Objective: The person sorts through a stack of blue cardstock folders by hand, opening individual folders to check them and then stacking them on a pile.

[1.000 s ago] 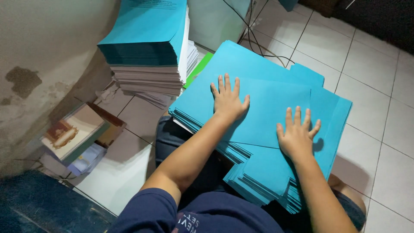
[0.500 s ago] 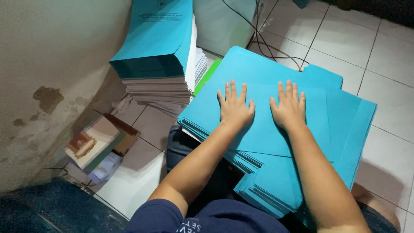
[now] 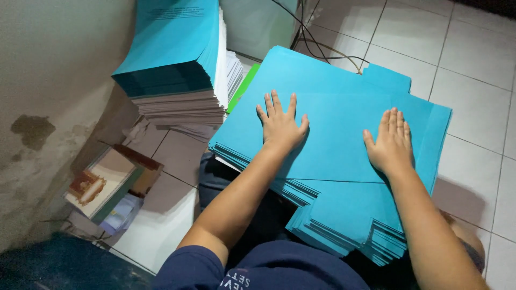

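Note:
A thick, fanned pile of turquoise paper sheets [image 3: 333,134] rests across my lap above the tiled floor. My left hand [image 3: 280,124] lies flat on the top sheet near its left part, fingers spread. Flat on the same sheet toward the right edge lies my right hand [image 3: 391,142], fingers close together. Neither hand grips anything; both palms press down on the paper. The lower sheets stick out unevenly at the near edge [image 3: 344,236].
A tall stack of turquoise-covered booklets with white pages [image 3: 177,70] stands at the left by a stained wall [image 3: 37,129]. A small open box with cards [image 3: 110,185] lies on the floor. Cables [image 3: 317,43] run over the white tiles [image 3: 473,80] behind.
My right hand slid from the sheet's lower right to beside my left hand, then back out toward the right edge. My left hand stayed flat on the top sheet.

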